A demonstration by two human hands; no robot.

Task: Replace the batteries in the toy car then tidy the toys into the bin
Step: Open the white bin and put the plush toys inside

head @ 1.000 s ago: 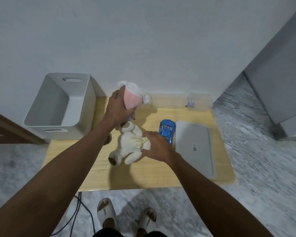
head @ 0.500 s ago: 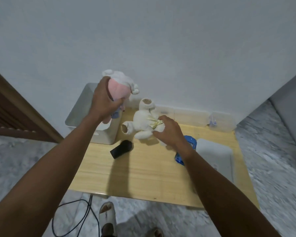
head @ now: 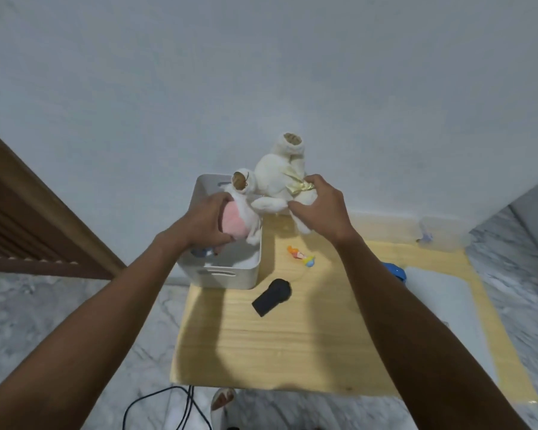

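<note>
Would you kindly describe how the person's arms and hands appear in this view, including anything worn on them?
Both forearms are bare all the way to the bottom edge of the picture, with no sleeve in sight. The left hand and right hand are gloveless, and no watch, bracelet or ring shows on the wrists or on the fingers that can be seen.

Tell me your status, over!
Left hand grips pink plush in bin. Right hand holds bear above table. Nothing blocking.
</note>
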